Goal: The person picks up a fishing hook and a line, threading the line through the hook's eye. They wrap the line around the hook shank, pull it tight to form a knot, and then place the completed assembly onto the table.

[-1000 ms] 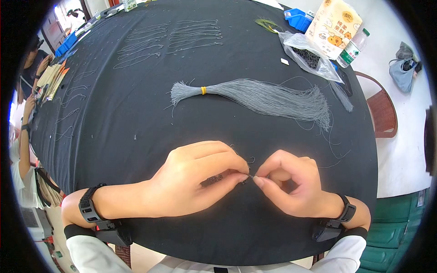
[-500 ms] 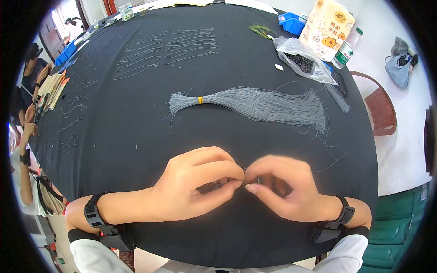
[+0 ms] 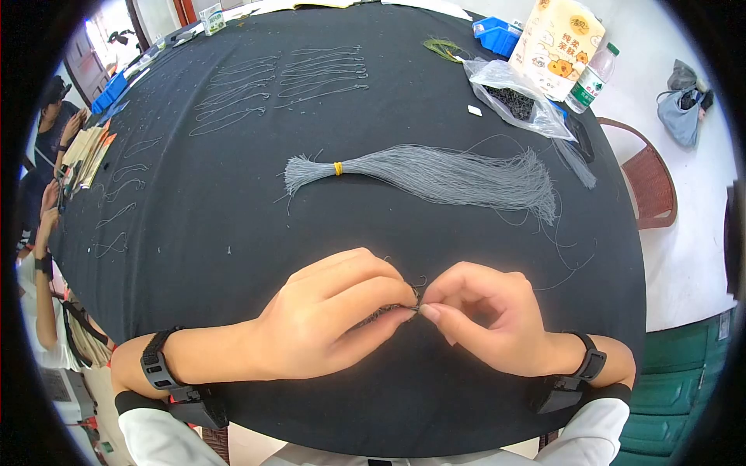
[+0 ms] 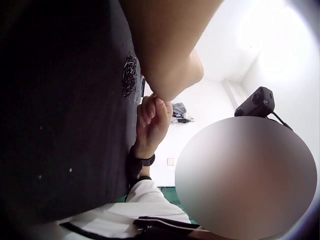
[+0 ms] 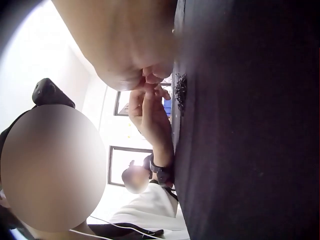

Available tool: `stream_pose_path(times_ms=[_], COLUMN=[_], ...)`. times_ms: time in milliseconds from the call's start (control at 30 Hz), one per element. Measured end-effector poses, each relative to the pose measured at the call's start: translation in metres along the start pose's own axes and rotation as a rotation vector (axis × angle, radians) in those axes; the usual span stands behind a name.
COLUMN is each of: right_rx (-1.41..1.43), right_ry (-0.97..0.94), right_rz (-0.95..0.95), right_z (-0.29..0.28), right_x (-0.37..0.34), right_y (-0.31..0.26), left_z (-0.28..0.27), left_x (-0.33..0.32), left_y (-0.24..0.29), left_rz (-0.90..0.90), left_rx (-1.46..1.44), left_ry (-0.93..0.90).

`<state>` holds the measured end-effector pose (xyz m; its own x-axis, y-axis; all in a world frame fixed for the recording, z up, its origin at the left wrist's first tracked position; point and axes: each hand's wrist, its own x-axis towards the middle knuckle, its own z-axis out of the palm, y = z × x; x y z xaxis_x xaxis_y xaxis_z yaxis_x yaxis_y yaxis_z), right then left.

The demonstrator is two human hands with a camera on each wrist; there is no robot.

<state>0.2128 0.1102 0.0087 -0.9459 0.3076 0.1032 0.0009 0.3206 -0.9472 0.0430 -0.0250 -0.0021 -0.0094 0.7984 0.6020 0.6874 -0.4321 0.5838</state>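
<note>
In the head view, the left hand (image 3: 334,314) pinches a small dark piece (image 3: 416,307) between thumb and index finger. Opposite it, the right hand (image 3: 493,318) holds its thumb and index fingertips on that piece, close against the left fingertips. What the piece is exactly is too small to tell. A pile of small dark hooks (image 4: 130,75) lies on the black cloth, mostly hidden by the left hand in the head view; the right wrist view also shows this pile (image 5: 180,92). Beyond both hands lies a bundle of grey strands (image 3: 443,177) tied with a yellow band (image 3: 338,168).
Looped grey strands (image 3: 322,74) lie in rows at the far side, more at the left. At the back right are a plastic bag of dark pieces (image 3: 513,101), a tissue pack (image 3: 559,50), a bottle (image 3: 592,81) and a blue bin (image 3: 496,35). People sit at the left edge.
The right hand's thumb and index finger, spread and blurred half a second ago, now meet at the small piece. Compared with one second ago, both hands sit slightly further left at the fingertips.
</note>
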Motion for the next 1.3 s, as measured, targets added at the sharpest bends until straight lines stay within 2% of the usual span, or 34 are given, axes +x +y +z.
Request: stream_pose_path(times_ms=[67,267,667,867,967,1300], right_rx=[-0.029,-0.201,-0.222,0.063,0.215,0.278], right_ry=[0.015,0.088,0.091,0.004,-0.037,-0.049], right_rz=[-0.038,-0.224,-0.267,0.015,0.094,0.136], right_z=[0.0009,0.0006,0.0019,-0.0005,-0.0004,-0.0004], right_x=[0.0003,0.0041,0.0053,0.0027,0.0035,0.0031], right_y=[0.0032,0.0043,0.0063,0.0028,0.0007,-0.0003], left_z=[0.0007,0.0012,0.0019,0.0004,0.0000,0.0010], left_x=[-0.0003,0.0005,0.0014,0.0029,0.0026,0.0028], left_y=[-0.0013,0.0002,-0.0004,0.0005,0.0009,0.0027], left_rz=[0.033,-0.077,-0.014,0.020,0.029,-0.010], left_rx=[0.016,-0.038,0.004,0.035,0.030,-0.007], left_ry=[0.005,-0.005,0.020,0.035,0.025,0.015])
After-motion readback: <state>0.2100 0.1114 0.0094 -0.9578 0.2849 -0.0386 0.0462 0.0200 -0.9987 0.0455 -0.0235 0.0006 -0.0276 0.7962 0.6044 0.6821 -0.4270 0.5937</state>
